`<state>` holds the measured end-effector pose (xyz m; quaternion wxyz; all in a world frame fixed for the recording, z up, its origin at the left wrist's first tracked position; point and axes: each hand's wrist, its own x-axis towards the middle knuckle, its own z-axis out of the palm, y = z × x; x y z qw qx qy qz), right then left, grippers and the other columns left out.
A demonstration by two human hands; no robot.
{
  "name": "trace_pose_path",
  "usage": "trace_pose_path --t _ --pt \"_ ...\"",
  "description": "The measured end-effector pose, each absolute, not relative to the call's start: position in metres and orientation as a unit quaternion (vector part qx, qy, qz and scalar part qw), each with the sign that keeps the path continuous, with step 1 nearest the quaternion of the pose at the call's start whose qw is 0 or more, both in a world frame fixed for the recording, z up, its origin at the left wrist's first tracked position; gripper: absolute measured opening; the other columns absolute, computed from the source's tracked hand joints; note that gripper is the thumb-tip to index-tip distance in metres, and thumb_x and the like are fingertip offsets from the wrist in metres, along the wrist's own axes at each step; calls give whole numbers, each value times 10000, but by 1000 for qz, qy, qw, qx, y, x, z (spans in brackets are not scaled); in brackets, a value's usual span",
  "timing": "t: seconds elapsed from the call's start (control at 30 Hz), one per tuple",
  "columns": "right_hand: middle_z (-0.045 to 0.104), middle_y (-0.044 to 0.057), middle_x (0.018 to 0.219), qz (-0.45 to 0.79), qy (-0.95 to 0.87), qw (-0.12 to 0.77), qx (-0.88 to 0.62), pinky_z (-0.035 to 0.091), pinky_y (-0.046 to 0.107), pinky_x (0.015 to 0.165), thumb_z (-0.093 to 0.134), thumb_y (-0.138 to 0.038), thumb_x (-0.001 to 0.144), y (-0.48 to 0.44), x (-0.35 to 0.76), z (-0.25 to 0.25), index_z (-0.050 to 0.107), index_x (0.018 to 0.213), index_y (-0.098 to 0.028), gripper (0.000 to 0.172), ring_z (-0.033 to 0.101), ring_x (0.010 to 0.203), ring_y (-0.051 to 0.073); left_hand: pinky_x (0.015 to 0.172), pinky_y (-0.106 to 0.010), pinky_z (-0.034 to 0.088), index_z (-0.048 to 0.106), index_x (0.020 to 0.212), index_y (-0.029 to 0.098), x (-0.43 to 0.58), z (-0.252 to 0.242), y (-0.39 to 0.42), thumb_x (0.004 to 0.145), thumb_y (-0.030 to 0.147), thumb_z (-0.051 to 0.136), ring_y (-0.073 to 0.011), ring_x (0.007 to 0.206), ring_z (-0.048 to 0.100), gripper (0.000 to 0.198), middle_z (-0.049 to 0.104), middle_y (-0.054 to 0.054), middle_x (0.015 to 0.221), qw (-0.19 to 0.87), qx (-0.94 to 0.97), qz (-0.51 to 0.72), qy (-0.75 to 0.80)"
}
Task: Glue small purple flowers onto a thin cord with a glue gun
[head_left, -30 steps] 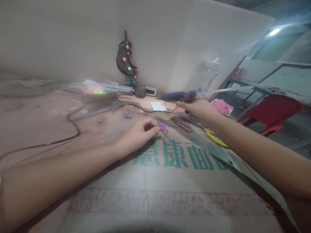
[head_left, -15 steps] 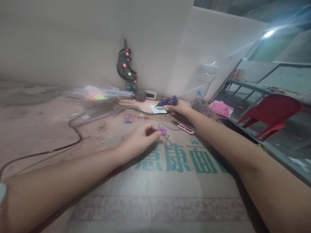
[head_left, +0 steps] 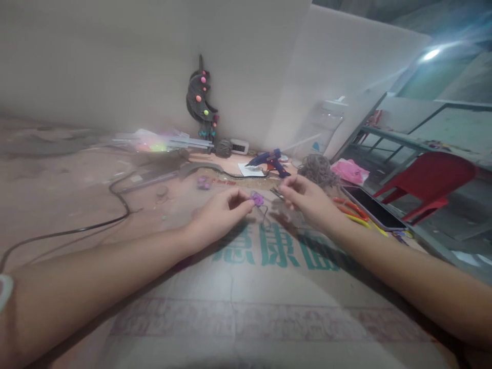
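Left hand [head_left: 217,215] pinches purple flower [head_left: 257,199] mid-mat | right hand [head_left: 303,197], curled, grip unclear, has let go of glue gun [head_left: 269,160], now parked near desk's far edge, and come back beside flower | gluing looks over; both hands free for it

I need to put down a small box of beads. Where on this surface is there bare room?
The cardboard sheet lies bare below its green lettering, between the forearms. Left of the black cable is also open. It is crowded past the left hand and right hand: glue gun, twine, phone.
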<state>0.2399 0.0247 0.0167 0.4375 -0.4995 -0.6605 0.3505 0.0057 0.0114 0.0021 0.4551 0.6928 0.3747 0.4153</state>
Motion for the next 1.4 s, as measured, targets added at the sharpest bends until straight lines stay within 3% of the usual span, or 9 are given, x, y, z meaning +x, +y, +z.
trace_pose_path --t 0.1,0.2,0.27,0.43,0.6,0.77,1.0,1.13,1.4 --pt "648 -30 796 501 -622 383 -464 414 232 435 754 -486 813 -4 226 15 509 972 -230 388 517 460 78 654 -268 414 577 819 181 5 4 10 898 373 620 -140 713 553 213 617 -4 797 441 700 421 373" --pt "697 -13 853 587 -590 347 -432 473 242 463 807 -437 763 -13 218 14 501 1170 -231 549 550 476 81 654 -271 412 578 827 182 4 4 10 899 383 616 -144 711 549 217 612 -3 784 431 709 417 371" --pt "689 -24 767 592 -598 328 -431 477 238 477 792 -416 773 -12 219 16 533 1210 -215 546 554 492 90 659 -274 407 573 815 185 3 5 10 901 377 604 -144 708 540 213 600 2 771 426 712 413 375" --pt "622 -32 643 374 -713 312 -504 437 242 519 695 -343 842 -7 228 26 694 896 -184 168 546 538 105 655 -282 392 571 750 190 4 8 9 893 363 585 -149 706 531 225 577 10 734 407 729 374 404" --pt "672 5 754 158 -774 353 -502 460 268 625 676 -305 872 -7 230 27 713 812 -200 126 589 684 143 625 -282 387 601 763 193 5 8 7 877 357 574 -153 684 541 202 605 5 727 397 746 340 412" --pt "633 25 855 53 -833 361 -415 494 290 708 672 -240 901 -9 227 24 733 858 -220 77 591 753 148 585 -267 384 650 827 193 3 5 6 878 380 574 -142 640 540 208 631 10 718 405 752 311 418" --pt "728 -2 753 83 -810 348 -465 479 256 594 638 -239 920 -15 223 26 772 944 -228 136 620 619 131 568 -264 397 675 838 185 4 6 6 899 419 572 -147 642 565 263 670 -13 733 413 759 304 401" --pt "788 12 872 82 -818 341 -456 535 270 682 619 -230 922 -20 220 27 762 946 -234 145 711 758 166 616 -283 437 688 848 191 3 8 6 885 407 583 -172 701 609 243 709 -28 785 402 770 298 396" --pt "801 23 976 35 -852 335 -401 570 305 819 587 -222 952 -20 220 22 759 985 -251 178 742 874 178 640 -288 446 695 823 195 4 9 6 880 399 597 -172 696 617 234 721 -24 772 389 784 296 382"
